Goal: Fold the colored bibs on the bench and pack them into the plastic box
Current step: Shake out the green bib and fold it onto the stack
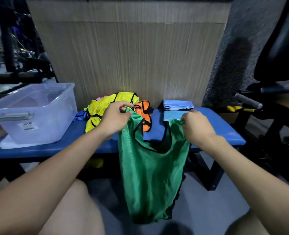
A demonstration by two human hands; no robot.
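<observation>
The green bib [150, 175] occupies the lower centre of the frame. It hangs free in front of the worktop [216, 131], with its hem well below the worktop edge and close to the floor. Both hands hold it by the shoulder straps. The left hand [116, 119], at centre frame, pinches the left strap between thumb and curled fingers. The right hand [197, 127], right of centre, has its fingers curled round the right strap.

Risk 1: the mesh appears thin and slippery (a judgement from its sheen). A loose pinch on either strap could let that side drop, and the bib would fall off the front of the worktop to the floor.

Risk 2: if the hands are not level when the bib is laid down, the front and back panels may lie out of line and the fold would come out skewed.

Risk 3: the landing area is tight. Behind the bib, a flat blue cloth [154, 131] lies on the worktop. Above centre, a loose pile of yellow bibs [106, 107] and an orange bib [144, 116] crowds the left side. Two folded light blue items [177, 104] sit at right centre. A wide sweep could snag the pile or disturb the folded stack.

The plastic box [33, 114] stands at centre left, on the worktop's left end. Its contents cannot be made out.
</observation>
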